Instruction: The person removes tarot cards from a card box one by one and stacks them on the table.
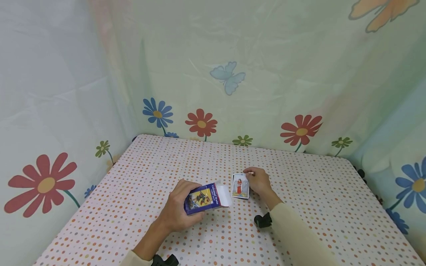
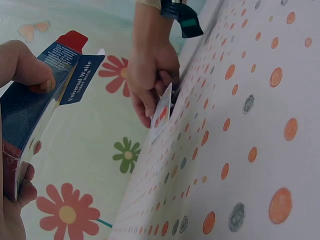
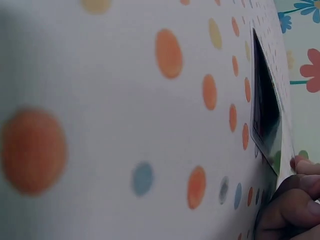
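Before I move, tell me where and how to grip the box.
Likely best: grip the box by its long edges, away from the white flap, coming from the left, as the left hand does: it is slim, and its open end points right.

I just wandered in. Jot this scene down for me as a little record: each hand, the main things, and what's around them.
left hand: grip around the card box
right hand: grip at the far right corner of the picture card
card box: blue, marked "Universal Waite", end flap open toward the cards
picture card: face up, red-robed figure, another card's edge showing beneath
table: white cover, coloured dots
backdrop: flowers and butterflies
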